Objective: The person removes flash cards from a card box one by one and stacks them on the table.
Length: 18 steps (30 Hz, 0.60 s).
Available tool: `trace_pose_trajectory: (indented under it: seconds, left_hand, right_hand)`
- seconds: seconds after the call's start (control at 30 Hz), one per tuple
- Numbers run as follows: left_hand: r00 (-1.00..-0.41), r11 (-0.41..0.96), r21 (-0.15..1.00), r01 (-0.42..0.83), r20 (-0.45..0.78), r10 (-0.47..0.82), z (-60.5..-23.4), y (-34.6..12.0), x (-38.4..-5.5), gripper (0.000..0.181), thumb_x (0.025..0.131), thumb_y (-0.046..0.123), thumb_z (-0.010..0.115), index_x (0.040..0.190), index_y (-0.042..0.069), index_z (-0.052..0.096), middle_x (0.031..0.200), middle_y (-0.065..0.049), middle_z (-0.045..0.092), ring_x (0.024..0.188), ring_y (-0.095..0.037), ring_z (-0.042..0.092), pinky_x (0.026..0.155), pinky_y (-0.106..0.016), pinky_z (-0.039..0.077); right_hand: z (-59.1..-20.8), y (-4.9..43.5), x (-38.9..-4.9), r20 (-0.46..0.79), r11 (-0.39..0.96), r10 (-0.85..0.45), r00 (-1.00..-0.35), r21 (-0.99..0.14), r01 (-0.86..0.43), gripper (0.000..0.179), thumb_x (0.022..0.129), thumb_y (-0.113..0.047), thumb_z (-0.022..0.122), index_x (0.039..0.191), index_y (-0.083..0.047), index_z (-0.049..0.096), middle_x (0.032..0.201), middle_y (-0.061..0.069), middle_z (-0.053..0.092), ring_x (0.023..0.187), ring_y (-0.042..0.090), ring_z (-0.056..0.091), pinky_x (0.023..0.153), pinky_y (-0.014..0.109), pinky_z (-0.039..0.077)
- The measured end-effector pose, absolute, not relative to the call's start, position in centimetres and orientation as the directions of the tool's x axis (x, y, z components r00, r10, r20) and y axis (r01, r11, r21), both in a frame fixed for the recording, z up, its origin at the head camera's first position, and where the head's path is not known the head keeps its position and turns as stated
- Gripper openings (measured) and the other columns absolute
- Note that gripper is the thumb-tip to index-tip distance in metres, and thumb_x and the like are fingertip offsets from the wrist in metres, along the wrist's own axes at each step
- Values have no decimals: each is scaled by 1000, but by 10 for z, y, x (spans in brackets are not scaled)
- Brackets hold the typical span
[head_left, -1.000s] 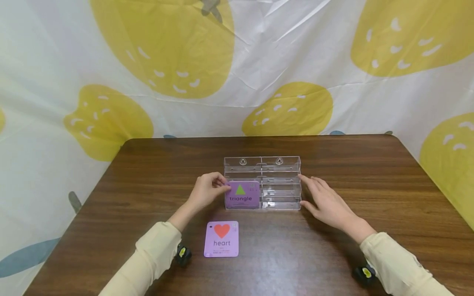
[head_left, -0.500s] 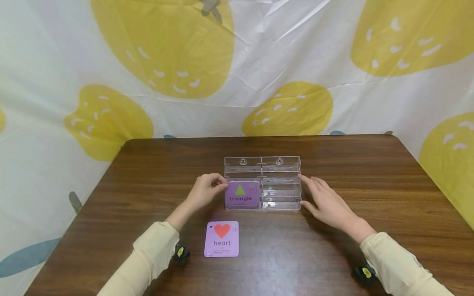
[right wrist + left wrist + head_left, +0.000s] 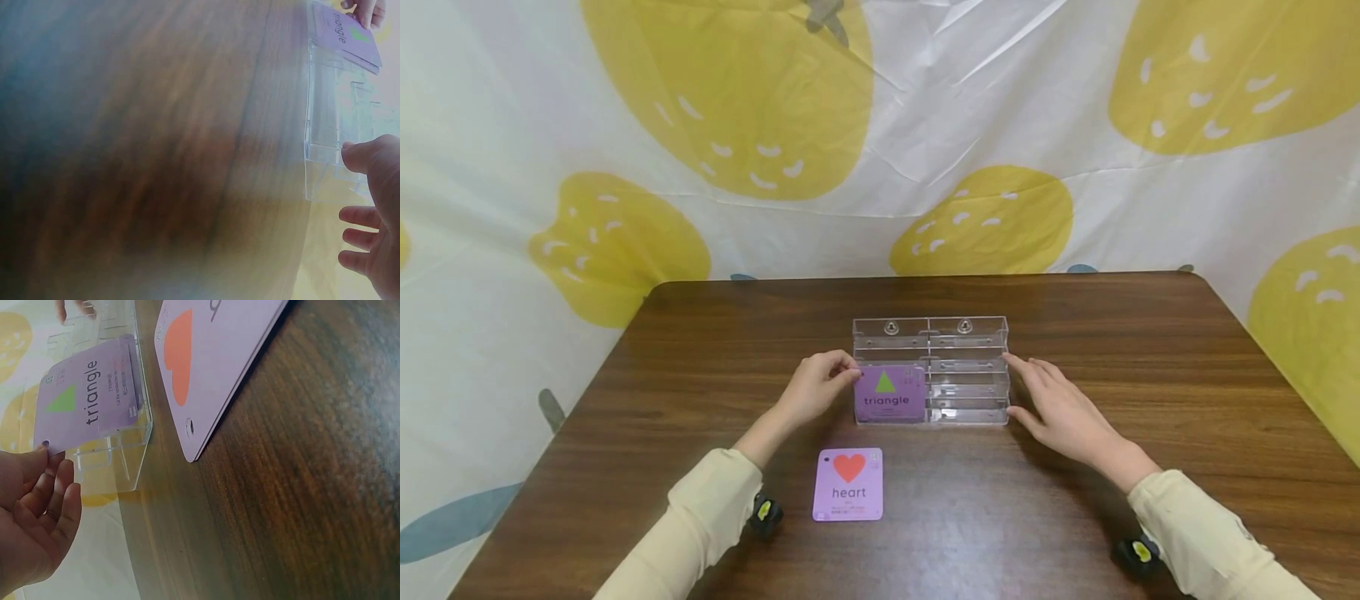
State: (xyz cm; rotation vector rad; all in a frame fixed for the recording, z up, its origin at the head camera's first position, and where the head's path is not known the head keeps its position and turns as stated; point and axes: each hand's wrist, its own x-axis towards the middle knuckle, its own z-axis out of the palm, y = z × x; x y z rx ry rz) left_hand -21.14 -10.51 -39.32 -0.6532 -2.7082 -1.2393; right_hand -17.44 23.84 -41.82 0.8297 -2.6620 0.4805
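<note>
purple triangle card (image 3: 891,409) was corner-pinched by the left hand (image 3: 814,386), while the right hand (image 3: 1063,408), fingers extended, apparently steadied the clear rack (image 3: 967,367).

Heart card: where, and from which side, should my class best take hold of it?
Probably pinch the heart card by its left and right edges, coming down from the near side. It lies flat and face up on the table, so the edges are what a pinch can catch; the clear rack stands off its far side.
</note>
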Motion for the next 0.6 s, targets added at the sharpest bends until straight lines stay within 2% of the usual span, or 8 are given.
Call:
trace_pose_trajectory:
  seconds: [0.6]
  left_hand:
    - [-912,554,732,398,249,326,-385,-104,-210,8,88,8,58,84,3,62,76,-5,63,68,-12,52,61,-24,45]
  right_hand:
    - [-417,237,-174,396,770,-493,-775,-215,-600,70,78,-15,70,135,1,31,127,21,47,113,42,43,96,51,35]
